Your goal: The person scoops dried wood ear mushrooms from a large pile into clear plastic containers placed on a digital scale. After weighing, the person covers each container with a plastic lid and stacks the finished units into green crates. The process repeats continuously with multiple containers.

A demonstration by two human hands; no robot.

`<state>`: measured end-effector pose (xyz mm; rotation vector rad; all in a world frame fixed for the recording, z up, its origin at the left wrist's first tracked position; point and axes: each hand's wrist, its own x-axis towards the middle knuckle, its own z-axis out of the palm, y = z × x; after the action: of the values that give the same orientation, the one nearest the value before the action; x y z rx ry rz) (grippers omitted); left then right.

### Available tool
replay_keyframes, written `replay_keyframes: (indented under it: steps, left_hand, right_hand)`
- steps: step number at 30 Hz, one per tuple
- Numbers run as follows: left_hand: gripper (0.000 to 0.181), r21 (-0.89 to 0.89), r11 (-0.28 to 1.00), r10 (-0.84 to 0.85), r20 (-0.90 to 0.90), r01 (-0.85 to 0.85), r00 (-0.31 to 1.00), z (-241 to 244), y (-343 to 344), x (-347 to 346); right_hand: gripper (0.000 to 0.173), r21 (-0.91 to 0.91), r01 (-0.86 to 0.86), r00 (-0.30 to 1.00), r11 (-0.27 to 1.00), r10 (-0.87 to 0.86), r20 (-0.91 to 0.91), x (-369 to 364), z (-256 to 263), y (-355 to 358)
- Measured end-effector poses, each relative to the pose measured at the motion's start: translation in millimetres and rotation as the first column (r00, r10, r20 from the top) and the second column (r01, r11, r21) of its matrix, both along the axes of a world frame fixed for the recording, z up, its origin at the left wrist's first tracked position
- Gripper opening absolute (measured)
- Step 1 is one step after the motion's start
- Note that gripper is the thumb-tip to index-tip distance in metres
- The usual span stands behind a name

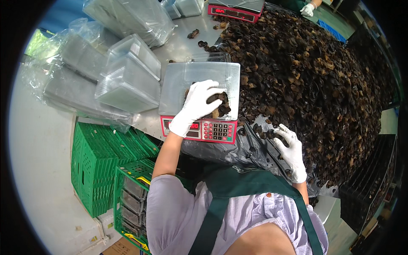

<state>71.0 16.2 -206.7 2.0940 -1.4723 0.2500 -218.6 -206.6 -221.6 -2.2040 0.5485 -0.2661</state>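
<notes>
My left hand [201, 100], in a white glove, lies over dark wood ear mushrooms [224, 103] in a clear plastic clamshell box [207, 71], its fingers spread on them. The box rests with its lid raised on the metal pan of a red digital scale [168, 91]. To the right, my right hand [289, 146], also gloved in white, is at the near edge of a big heap of wood ear mushrooms [296, 79], above black plastic sheeting; its fingers are bent, and whether they pinch a piece is unclear.
Stacked clear plastic boxes [127, 79] stand left of the scale, some bagged. Green crates [92, 165] are below left; one [118, 197] holds packed boxes. A second red scale [236, 12] stands at the back. Another person's gloved hand [307, 10] shows beyond the heap. Black crates [369, 181] stand right.
</notes>
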Motion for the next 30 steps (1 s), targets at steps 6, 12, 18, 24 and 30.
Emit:
replay_keyframes:
  steps: [6,12,18,24,30]
  left_hand:
    - [0.038,-0.055,0.997,0.032,-0.325,-0.053,0.945,10,11,2]
    - [0.025,-0.268,0.813,0.172,-0.738,-0.517,0.652,47,46,16]
    - [0.032,-0.241,0.739,0.181,-0.829,-0.629,0.530,40,84,46]
    - [0.033,-0.120,0.765,0.245,-0.854,-0.632,0.459,17,89,58]
    - [0.031,-0.068,0.782,0.273,-0.856,-0.620,0.438,-9,77,72]
  right_hand:
    - [0.028,-0.019,-0.059,0.998,0.998,0.059,-0.002,14,7,0]
    - [0.025,0.019,-0.133,0.990,0.991,0.132,0.043,42,15,7]
    - [0.024,-0.119,-0.223,0.957,0.968,0.240,0.163,86,19,15]
    - [0.021,-0.229,-0.240,0.940,0.943,0.285,0.188,123,21,30]
    - [0.020,-0.353,-0.248,0.931,0.902,0.323,0.169,162,25,41]
